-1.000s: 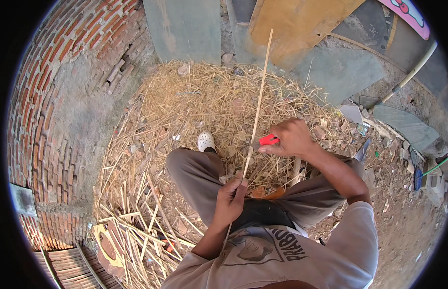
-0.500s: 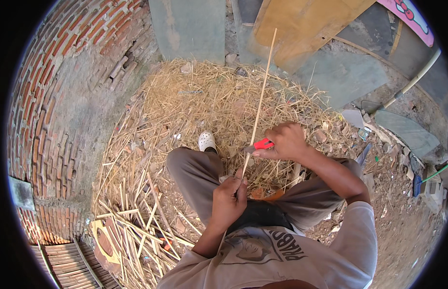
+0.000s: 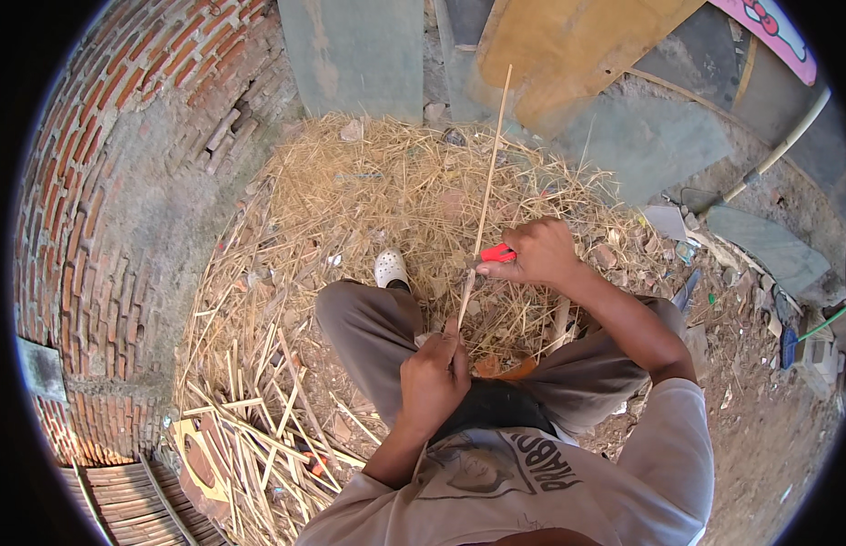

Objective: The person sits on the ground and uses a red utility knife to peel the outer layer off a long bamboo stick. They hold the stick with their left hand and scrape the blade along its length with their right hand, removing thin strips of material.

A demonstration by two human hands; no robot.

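A long, thin bamboo strip (image 3: 492, 173) rises from my lap and leans slightly right toward its far tip. My left hand (image 3: 435, 378) is closed around its near end, thumb along the strip. Farther up, my right hand (image 3: 543, 257) grips a red-handled knife (image 3: 498, 253) against the strip. The knife's blade is hard to make out, and its handle is partly covered by my fingers. A paler, wider-looking stretch of the strip lies between the two hands.
Bamboo shavings (image 3: 377, 191) cover the ground ahead. Cut strips (image 3: 268, 428) are piled at the lower left, near a brick wall (image 3: 95, 227). Grey-green sheets (image 3: 354, 64) and a tan board (image 3: 568, 55) stand at the back. A white clog (image 3: 390, 267) shows beside my knee.
My right hand and the knife have moved slightly away from me along the strip. The strip's far tip has shifted a little left and nearer; my left hand has barely moved.
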